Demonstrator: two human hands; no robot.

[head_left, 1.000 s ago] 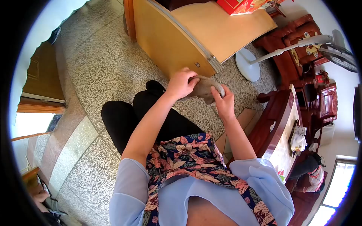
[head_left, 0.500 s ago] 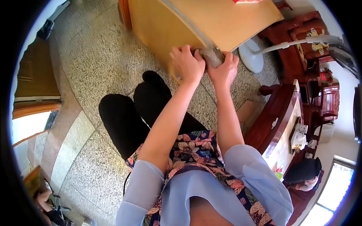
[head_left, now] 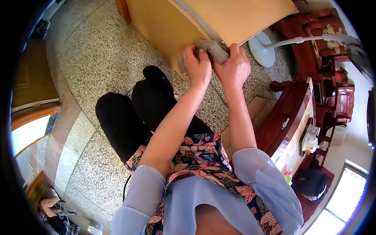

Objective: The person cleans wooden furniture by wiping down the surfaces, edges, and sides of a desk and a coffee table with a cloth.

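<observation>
A grey, bunched-up cloth (head_left: pixel 211 47) is held between my two hands at the near corner of a light wooden table or cabinet (head_left: pixel 160 29). My left hand (head_left: pixel 197 69) has its fingers curled round the left part of the cloth. On the other end, my right hand (head_left: pixel 233 68) grips with the thumb pressed in and the fingers bent over it. The cloth lies against the metal-trimmed edge. Parts of my fingertips are hidden behind the cloth.
To the right stands a white fan (head_left: pixel 261 49) on a round base. Beyond it are dark red wooden seats (head_left: pixel 344 103) and a long table (head_left: pixel 291 113) with a tray. My black-clad knees (head_left: pixel 152 100) are below the wooden piece. Another person's leg (head_left: pixel 49 205) shows lower left.
My left hand has shifted on the cloth, and more of the cloth now shows above my fingers. My right hand stays on its right end. The view has moved slightly.
</observation>
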